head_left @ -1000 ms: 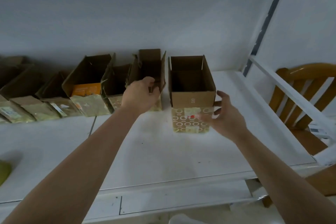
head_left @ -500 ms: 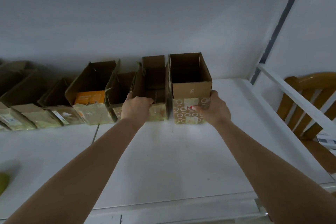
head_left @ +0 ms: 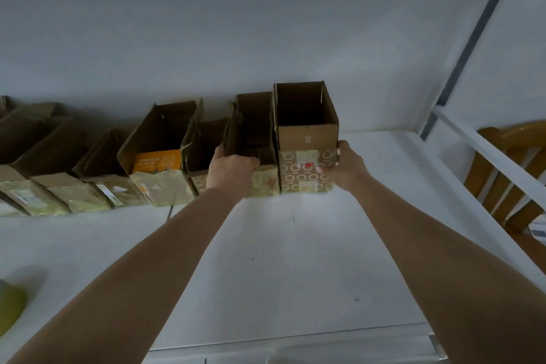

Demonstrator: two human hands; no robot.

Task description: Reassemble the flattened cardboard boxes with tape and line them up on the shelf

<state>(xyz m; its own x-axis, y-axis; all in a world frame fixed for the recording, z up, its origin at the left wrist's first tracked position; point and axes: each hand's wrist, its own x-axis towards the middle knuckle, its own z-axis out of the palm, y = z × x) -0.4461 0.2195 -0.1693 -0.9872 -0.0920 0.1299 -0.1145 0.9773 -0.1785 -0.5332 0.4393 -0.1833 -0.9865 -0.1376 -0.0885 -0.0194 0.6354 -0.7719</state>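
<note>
Here both arms reach out, left hand (head_left: 232, 167) and right hand (head_left: 345, 167) gripping adjacent boxes (head_left: 305, 139).

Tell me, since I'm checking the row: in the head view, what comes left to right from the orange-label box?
Orange-label box → low box → left hand → patterned box → right hand → chair.

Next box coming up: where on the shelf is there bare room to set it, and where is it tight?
Free: the white shelf right of the patterned end box, up to the white rail; also the broad front strip before the row. Crowded: along the back wall, boxes packed side by side, where the left hand and right hand grip.
</note>
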